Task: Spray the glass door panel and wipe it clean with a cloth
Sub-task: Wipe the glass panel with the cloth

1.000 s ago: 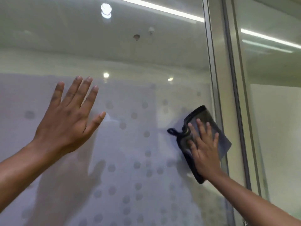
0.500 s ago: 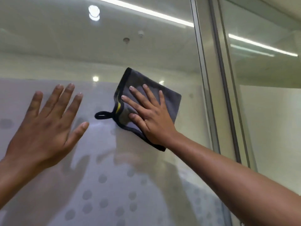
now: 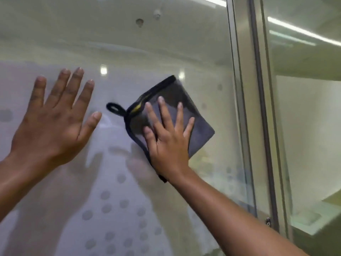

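Note:
The glass door panel point(image 3: 114, 43) fills most of the view, with a frosted band of grey dots across its lower part. A folded dark grey cloth point(image 3: 199, 124) with a black hem, a yellow tag and a hanging loop lies flat against the glass at the centre. My right hand point(image 3: 168, 141) presses on the cloth with its fingers spread. To the left, my left hand point(image 3: 53, 122) rests flat on the bare glass, fingers apart, holding nothing. No spray bottle is in view.
A metal door frame point(image 3: 245, 108) runs top to bottom just right of the cloth. Beyond it is another glass pane point(image 3: 304, 126). Ceiling light strips point(image 3: 302, 32) reflect in the upper glass.
My right hand swept the cloth from beside the frame up and left, then back down and to the right. My left hand stayed flat on the glass while the view shifted.

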